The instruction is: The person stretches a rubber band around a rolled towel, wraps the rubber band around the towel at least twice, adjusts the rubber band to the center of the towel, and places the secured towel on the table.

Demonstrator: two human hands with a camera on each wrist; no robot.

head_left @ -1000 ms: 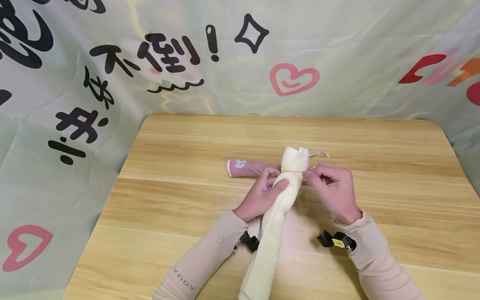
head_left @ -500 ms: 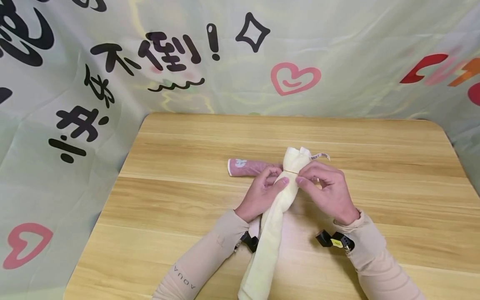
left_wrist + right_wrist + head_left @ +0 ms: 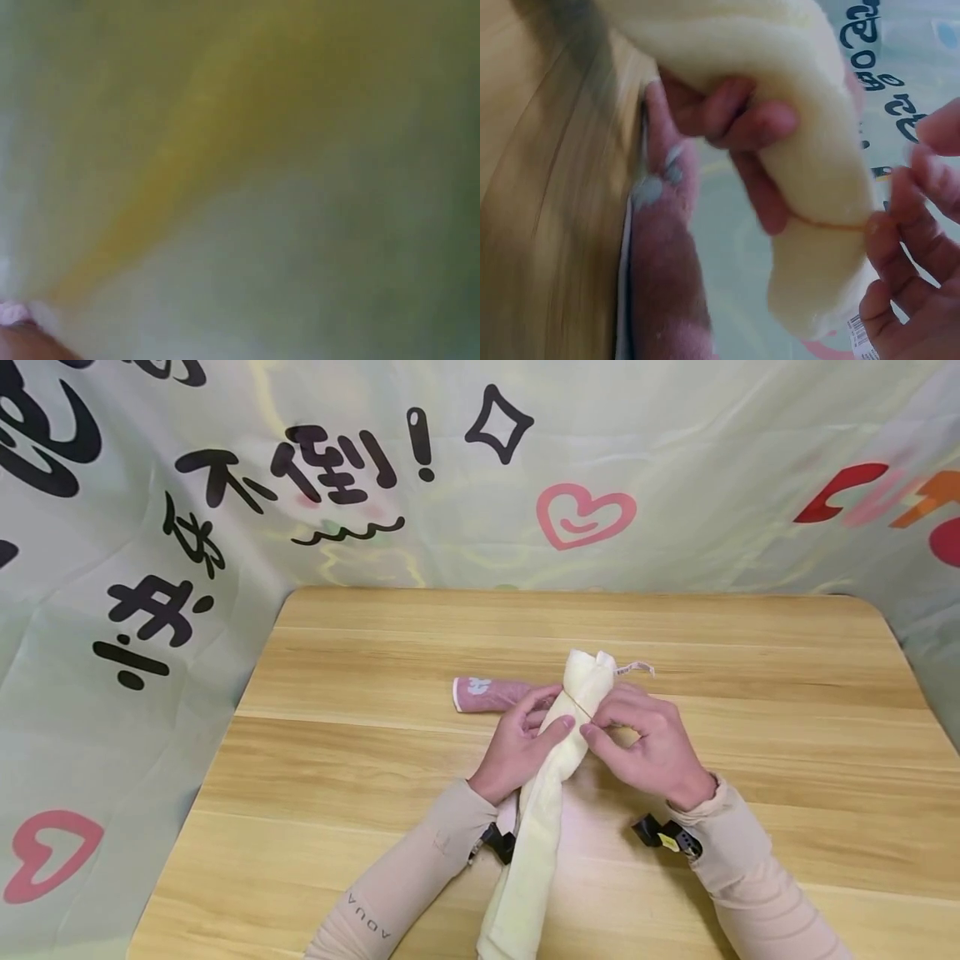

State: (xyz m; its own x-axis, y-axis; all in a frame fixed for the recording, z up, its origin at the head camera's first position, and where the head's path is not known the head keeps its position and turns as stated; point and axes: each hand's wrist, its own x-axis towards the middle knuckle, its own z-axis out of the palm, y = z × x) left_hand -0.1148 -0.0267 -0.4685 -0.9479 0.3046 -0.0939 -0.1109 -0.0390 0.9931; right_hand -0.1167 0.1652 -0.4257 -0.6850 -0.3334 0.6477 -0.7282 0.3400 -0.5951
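The right hand [image 3: 647, 739] pinches a thin band [image 3: 576, 702], and the left hand [image 3: 519, 747] grips the pale yellow cloth [image 3: 543, 827]. The right hand has just moved lower, so the band now slants; it seems pulled, but not off. The cloth runs from the tabletop's [image 3: 787, 735] middle toward its near edge, with a purple roll [image 3: 491, 695] behind.
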